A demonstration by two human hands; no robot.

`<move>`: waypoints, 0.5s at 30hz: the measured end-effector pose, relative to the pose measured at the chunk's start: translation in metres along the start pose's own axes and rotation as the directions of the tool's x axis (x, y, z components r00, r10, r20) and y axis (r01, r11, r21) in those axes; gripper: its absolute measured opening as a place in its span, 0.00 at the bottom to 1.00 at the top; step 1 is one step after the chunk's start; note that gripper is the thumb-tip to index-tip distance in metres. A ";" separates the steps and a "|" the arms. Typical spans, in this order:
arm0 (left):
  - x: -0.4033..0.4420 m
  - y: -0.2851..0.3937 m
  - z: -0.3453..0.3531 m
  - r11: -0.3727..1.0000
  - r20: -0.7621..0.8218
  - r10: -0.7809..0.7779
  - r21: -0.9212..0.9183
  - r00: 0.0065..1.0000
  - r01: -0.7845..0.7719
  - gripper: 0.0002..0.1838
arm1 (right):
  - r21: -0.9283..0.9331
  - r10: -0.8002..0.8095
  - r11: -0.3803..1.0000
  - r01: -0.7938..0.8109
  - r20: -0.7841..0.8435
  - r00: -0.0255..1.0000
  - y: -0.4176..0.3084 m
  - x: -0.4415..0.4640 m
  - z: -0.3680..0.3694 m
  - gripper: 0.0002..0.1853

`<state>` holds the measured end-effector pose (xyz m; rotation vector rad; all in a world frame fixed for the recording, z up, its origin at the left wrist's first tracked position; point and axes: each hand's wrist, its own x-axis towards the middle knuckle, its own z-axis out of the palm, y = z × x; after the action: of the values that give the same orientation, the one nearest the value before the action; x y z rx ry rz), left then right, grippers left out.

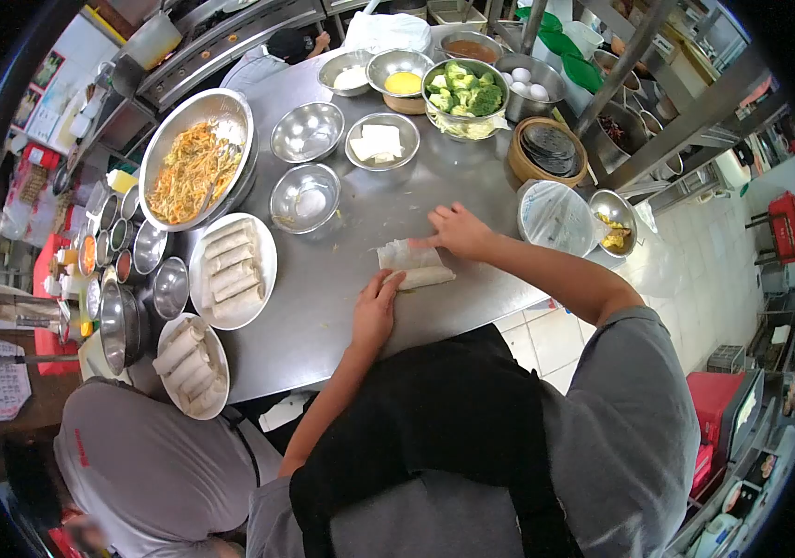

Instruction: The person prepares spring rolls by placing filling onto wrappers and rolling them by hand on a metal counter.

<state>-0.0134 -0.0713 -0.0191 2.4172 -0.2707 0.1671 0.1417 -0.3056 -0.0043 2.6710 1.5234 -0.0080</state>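
Observation:
A partly rolled spring roll [425, 277] lies on the steel table in front of me. Its thin white wrapper [405, 253] still spreads flat on the far side of the roll. My left hand [377, 307] has its fingers pressed on the left end of the roll. Over the far right corner of the wrapper is my right hand [460, 232], fingers apart, its thumb side touching the sheet. To the left, an oval white plate [265, 240] bears several finished rolls, and a second plate [221, 395] nearer the edge carries more.
A large steel bowl [243, 112] of shredded filling stands at the left. Small bowls, a bowl of broccoli [464, 91], eggs [521, 84] and a round wooden steamer [516, 158] line the back. A co-worker [160, 465] is close on my left.

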 end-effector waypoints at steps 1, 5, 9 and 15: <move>0.001 -0.001 -0.001 1.000 -0.003 0.010 0.017 1.000 -0.010 0.18 | -0.049 0.003 0.999 -0.004 -0.012 1.000 0.002 0.006 0.000 0.35; -0.004 0.001 0.000 1.000 0.001 -0.014 0.004 1.000 0.014 0.18 | -0.004 -0.136 0.991 0.136 0.075 0.988 -0.016 0.012 0.005 0.35; -0.003 0.000 0.003 1.000 0.001 -0.025 0.011 1.000 0.025 0.18 | -0.031 -0.032 0.999 0.033 0.044 0.999 -0.016 0.020 -0.004 0.35; 0.002 0.000 0.000 1.000 -0.028 -0.006 -0.007 1.000 0.005 0.18 | -0.024 0.034 0.999 -0.034 0.001 0.999 -0.003 0.021 0.005 0.34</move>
<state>-0.0120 -0.0718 -0.0189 2.4062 -0.2516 0.1971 0.1497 -0.2861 -0.0101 2.6774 1.4678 0.0103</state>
